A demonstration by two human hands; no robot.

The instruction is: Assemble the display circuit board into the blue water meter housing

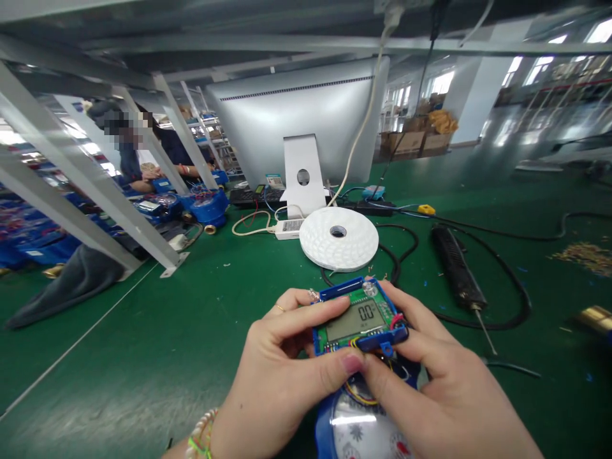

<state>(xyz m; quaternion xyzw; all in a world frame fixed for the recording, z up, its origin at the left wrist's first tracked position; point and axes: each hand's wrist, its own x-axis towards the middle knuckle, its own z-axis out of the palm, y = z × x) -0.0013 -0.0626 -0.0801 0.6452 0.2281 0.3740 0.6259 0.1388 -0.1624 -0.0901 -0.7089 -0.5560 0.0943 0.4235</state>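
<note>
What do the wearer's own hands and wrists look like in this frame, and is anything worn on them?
Both hands are bare, with no gloves and no sleeves in view. The left hand has a thin gold-coloured ring on one finger and a bracelet of pale beads with a neon green-yellow strand at the wrist. The right hand shows no ring or band; its wrist is out of frame.

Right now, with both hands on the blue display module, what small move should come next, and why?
Probably lower the blue display module straight onto the meter body beneath. Both the left hand and the right hand grip it, and coloured wires run down to that body.
</note>
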